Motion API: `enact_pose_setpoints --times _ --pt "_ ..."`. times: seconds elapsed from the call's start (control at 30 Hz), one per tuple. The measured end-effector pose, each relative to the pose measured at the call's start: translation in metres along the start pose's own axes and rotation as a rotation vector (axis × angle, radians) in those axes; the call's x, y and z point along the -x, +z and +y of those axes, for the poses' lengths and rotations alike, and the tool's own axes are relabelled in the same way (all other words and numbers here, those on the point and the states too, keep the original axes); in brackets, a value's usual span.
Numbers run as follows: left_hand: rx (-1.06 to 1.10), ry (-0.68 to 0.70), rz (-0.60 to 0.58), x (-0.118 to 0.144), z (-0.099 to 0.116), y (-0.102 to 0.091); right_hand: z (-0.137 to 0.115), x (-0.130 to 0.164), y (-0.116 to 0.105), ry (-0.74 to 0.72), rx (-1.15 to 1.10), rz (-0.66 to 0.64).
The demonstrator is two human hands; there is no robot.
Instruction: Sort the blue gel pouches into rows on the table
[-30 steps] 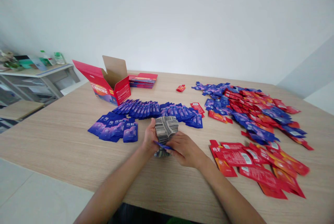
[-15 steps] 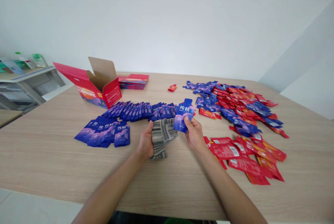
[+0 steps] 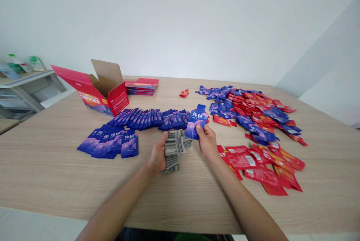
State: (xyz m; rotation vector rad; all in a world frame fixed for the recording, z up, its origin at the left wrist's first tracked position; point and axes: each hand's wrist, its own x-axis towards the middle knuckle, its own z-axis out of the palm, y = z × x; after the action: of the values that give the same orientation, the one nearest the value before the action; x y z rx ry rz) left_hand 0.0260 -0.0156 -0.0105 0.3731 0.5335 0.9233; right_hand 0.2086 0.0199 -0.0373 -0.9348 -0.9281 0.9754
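Note:
In my left hand (image 3: 159, 154) is a grey striped cloth (image 3: 176, 147), gripped at its left side between thumb and fingers. My right hand (image 3: 207, 140) pinches a blue-purple pouch (image 3: 196, 121) by its lower right, upright with the printed face toward me. The pouch's lower left edge overlaps the cloth's right end; whether they touch I cannot tell. Behind the hands runs a row of overlapping blue pouches (image 3: 149, 118). A fanned group of blue pouches (image 3: 108, 141) lies to the left of my left hand. Red pouches (image 3: 261, 169) lie spread to the right of my right forearm.
An open red carton (image 3: 104, 95) stands at the back left, beside a stack of flat red boxes (image 3: 143, 85). A mixed heap of red and blue pouches (image 3: 250, 110) covers the right back. One small red pouch (image 3: 184, 93) lies alone. Bottles (image 3: 17, 65) stand on a side table.
The view has shifted slightly, so the table's things sit a little further left. Both hands keep their holds on the cloth and the pouch, with hardly any movement.

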Motion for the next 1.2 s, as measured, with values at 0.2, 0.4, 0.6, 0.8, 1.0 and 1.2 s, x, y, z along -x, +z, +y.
enact_pose_setpoints --times 0.2,0.4,0.6,0.8,1.0,1.2 --pt "-0.051 0.036 0.032 -0.001 -0.005 -0.001 0.002 0.002 0.001 -0.004 0.022 0.018" --pt "-0.126 0.224 0.005 -0.006 -0.017 -0.003 -0.006 0.017 0.01 -0.183 0.356 0.073" --pt "-0.58 0.576 0.042 -0.005 -0.025 -0.016 0.0 0.039 0.028 -0.139 0.367 -0.119" --pt "-0.979 0.651 0.032 -0.003 -0.03 -0.022 -0.002 0.038 0.031 -0.131 0.285 -0.159" --pt "-0.896 0.631 0.034 -0.001 -0.033 -0.015 -0.006 0.037 0.027 -0.114 0.261 -0.172" --pt "-1.036 0.64 0.074 0.003 -0.032 -0.013 0.0 0.04 0.028 -0.049 0.179 -0.16"
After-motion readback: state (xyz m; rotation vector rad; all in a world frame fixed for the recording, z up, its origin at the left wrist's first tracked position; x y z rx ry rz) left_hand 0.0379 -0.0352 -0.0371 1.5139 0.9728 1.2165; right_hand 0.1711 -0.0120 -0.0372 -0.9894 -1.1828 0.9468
